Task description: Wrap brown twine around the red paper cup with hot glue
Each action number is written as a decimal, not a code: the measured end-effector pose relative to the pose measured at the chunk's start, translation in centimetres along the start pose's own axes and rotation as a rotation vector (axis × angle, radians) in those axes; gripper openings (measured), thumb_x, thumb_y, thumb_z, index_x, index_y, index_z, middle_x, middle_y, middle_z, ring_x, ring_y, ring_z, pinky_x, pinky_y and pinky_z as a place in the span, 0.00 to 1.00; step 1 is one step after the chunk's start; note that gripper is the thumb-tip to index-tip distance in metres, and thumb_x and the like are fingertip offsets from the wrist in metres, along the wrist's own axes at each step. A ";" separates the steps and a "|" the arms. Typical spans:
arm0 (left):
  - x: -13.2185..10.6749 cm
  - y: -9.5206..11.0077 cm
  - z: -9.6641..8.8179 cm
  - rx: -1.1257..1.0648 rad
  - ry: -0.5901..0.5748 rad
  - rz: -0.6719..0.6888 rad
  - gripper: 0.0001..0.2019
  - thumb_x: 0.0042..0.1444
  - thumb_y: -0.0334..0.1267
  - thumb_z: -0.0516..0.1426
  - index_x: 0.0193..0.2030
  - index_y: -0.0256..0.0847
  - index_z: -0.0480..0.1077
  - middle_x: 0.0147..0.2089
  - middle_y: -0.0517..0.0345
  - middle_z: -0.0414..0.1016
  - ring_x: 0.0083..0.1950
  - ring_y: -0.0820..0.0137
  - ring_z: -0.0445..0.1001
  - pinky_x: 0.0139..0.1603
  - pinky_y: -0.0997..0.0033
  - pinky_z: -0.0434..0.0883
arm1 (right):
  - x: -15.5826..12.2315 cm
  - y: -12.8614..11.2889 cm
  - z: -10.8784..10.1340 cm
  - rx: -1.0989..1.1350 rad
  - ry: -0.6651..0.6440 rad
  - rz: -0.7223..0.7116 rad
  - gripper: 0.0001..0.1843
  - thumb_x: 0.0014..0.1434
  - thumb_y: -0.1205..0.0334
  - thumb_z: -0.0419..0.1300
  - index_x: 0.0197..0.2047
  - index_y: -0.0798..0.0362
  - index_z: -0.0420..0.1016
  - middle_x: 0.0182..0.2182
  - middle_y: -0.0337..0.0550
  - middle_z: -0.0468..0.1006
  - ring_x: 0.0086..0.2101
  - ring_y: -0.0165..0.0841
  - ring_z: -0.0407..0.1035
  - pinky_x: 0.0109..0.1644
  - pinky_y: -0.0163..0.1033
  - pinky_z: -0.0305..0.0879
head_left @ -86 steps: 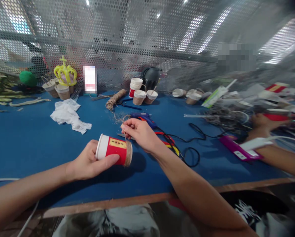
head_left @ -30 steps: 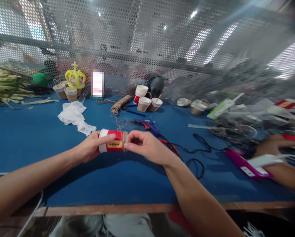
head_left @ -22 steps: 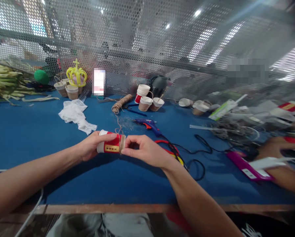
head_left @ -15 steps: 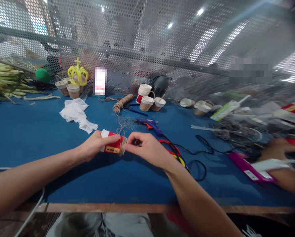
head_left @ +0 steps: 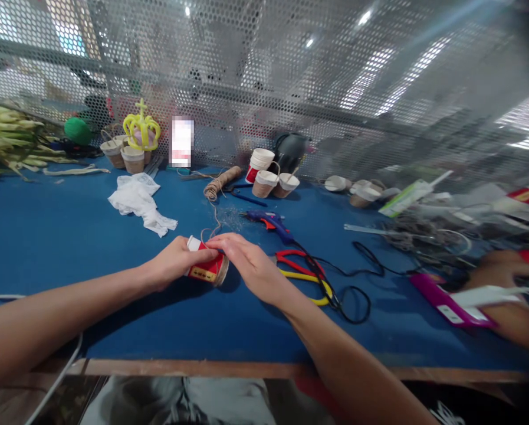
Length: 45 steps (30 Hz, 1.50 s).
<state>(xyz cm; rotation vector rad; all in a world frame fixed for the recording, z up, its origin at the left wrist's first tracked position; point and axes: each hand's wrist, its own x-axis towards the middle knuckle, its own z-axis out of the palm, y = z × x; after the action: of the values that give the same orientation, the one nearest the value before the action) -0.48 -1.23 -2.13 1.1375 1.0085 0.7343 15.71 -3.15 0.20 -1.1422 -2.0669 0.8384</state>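
Observation:
My left hand [head_left: 172, 267] grips a red and white paper cup [head_left: 204, 269] lying on its side just above the blue table [head_left: 47, 236]. Brown twine is wound around the cup's bottom end. My right hand [head_left: 243, 264] reaches over the cup, its fingertips pinched on the twine strand [head_left: 214, 221] at the cup's top side. The strand runs back to a twine spool [head_left: 222, 180] farther up the table.
A blue glue gun [head_left: 268, 222], red and yellow scissors [head_left: 302, 270] and a black cable [head_left: 352, 295] lie right of the cup. White crumpled cloth [head_left: 139, 199] lies to the left. Twine-wrapped cups [head_left: 268, 183] stand by the mesh wall. Another person's hand [head_left: 503, 271] works at the right.
The cup has tilted and sunk toward the table. My right hand moved from the cup's bottom end up over its top side, carrying the twine.

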 end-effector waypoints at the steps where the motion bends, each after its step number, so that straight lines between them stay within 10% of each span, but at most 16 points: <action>1: 0.0 0.0 0.0 -0.002 0.008 -0.005 0.11 0.39 0.40 0.62 0.19 0.35 0.66 0.18 0.64 0.66 0.21 0.77 0.61 0.24 0.76 0.57 | 0.0 0.0 0.1 0.003 -0.002 0.000 0.17 0.63 0.62 0.43 0.42 0.57 0.71 0.43 0.48 0.72 0.46 0.32 0.64 0.53 0.41 0.57; 7: 0.1 0.1 0.0 0.008 0.042 -0.016 0.10 0.39 0.40 0.62 0.20 0.35 0.68 0.19 0.62 0.68 0.22 0.76 0.64 0.25 0.76 0.58 | 0.4 0.2 -0.7 -0.045 0.078 0.037 0.13 0.60 0.59 0.48 0.36 0.54 0.72 0.36 0.46 0.75 0.39 0.32 0.68 0.45 0.39 0.63; 13: 0.3 0.2 -0.5 0.132 0.097 0.010 0.13 0.41 0.45 0.60 0.24 0.34 0.70 0.21 0.58 0.72 0.24 0.71 0.68 0.26 0.73 0.61 | 1.5 1.0 -6.9 -0.380 0.505 0.289 0.13 0.58 0.59 0.50 0.35 0.56 0.72 0.23 0.42 0.75 0.24 0.30 0.67 0.31 0.36 0.62; 17: 0.4 0.1 -0.8 0.178 0.099 0.044 0.12 0.43 0.44 0.59 0.24 0.36 0.69 0.21 0.58 0.72 0.25 0.70 0.69 0.27 0.73 0.63 | 2.6 4.2 -9.5 -0.611 0.340 0.564 0.09 0.51 0.71 0.57 0.37 0.56 0.74 0.35 0.49 0.77 0.39 0.39 0.70 0.42 0.39 0.62; 22: 0.4 0.0 -0.7 0.173 0.103 0.038 0.11 0.43 0.43 0.58 0.23 0.36 0.69 0.21 0.58 0.72 0.24 0.70 0.69 0.27 0.72 0.63 | 3.6 8.5 -9.2 -0.566 0.228 0.736 0.11 0.56 0.61 0.58 0.42 0.57 0.70 0.41 0.48 0.72 0.40 0.35 0.69 0.42 0.42 0.66; 30: 0.8 0.3 -0.9 0.169 0.116 0.043 0.13 0.43 0.45 0.59 0.24 0.35 0.69 0.22 0.57 0.72 0.25 0.70 0.69 0.26 0.73 0.61 | 1.4 4.6 -8.9 -0.225 0.336 0.564 0.18 0.50 0.66 0.59 0.45 0.56 0.64 0.30 0.45 0.77 0.28 0.32 0.73 0.34 0.38 0.69; 34: 1.2 -0.1 -1.3 0.229 0.164 0.068 0.14 0.43 0.46 0.59 0.22 0.35 0.70 0.20 0.56 0.71 0.23 0.70 0.68 0.23 0.73 0.59 | -0.3 1.5 -7.5 0.194 0.182 0.529 0.10 0.51 0.60 0.60 0.34 0.55 0.66 0.22 0.45 0.76 0.21 0.33 0.72 0.28 0.38 0.70; 45: 1.7 -0.4 -1.6 0.280 0.192 0.104 0.12 0.42 0.44 0.59 0.18 0.37 0.69 0.16 0.58 0.68 0.20 0.72 0.64 0.19 0.74 0.57 | -2.1 0.2 -5.6 0.132 0.079 0.357 0.11 0.52 0.57 0.57 0.35 0.57 0.72 0.16 0.37 0.71 0.17 0.27 0.65 0.21 0.33 0.63</action>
<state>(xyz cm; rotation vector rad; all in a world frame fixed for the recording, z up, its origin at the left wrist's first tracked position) -1.29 0.74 -3.09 1.3887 1.2495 0.8144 21.01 -3.61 3.03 -1.4683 -1.7409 1.0612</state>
